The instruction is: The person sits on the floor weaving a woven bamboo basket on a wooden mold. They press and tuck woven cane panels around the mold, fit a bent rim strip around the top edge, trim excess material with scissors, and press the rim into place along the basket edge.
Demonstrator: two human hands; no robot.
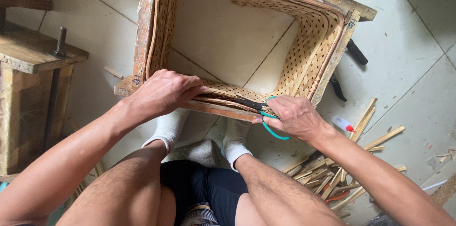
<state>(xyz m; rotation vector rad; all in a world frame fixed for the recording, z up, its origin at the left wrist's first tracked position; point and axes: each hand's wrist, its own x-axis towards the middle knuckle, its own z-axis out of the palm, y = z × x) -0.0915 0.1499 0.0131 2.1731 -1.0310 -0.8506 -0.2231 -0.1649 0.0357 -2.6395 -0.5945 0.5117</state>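
A square woven rattan basket frame (313, 50) sits inside a wooden mould (142, 26) on the tiled floor, open at the bottom. My left hand (164, 90) presses down on the near rim of the weave. My right hand (294, 117) holds scissors with green handles (271, 128); their dark blades (247, 103) point left along the near rim, towards my left hand. Both of my feet in white socks (232, 140) rest just under the mould's near edge.
A pile of cut rattan strips (332, 174) lies on the floor at the right. A small white bottle with a red tip (343, 124) and black-handled pliers (354, 50) lie beside the mould. A wooden stand with a bolt (33, 55) is at the left.
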